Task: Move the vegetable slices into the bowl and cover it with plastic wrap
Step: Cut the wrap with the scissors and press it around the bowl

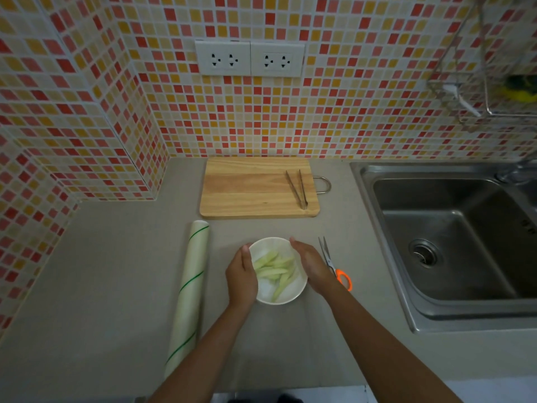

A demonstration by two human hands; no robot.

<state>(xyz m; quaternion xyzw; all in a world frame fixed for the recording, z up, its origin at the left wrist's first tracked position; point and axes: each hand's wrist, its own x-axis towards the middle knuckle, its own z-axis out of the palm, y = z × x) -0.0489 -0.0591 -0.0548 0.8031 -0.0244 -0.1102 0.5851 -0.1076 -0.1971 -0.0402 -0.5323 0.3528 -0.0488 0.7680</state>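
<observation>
A white bowl (286,299) stands on the grey counter in front of me, holding several pale green vegetable slices (274,269). My left hand (241,276) lies against the bowl's left side with its fingers fairly straight along the rim. My right hand (312,266) presses flat against the right side in the same way. A faint sheen inside the bowl and a slightly lighter patch of counter below it may be plastic film; I cannot tell for sure. The plastic wrap roll (190,292), white with green stripes, lies lengthwise to the left of the bowl.
A wooden cutting board (250,190) sits behind the bowl by the tiled wall, with metal tongs (299,189) on its right end. Orange-handled scissors (331,263) lie just right of my right hand. A steel sink (453,237) fills the right side.
</observation>
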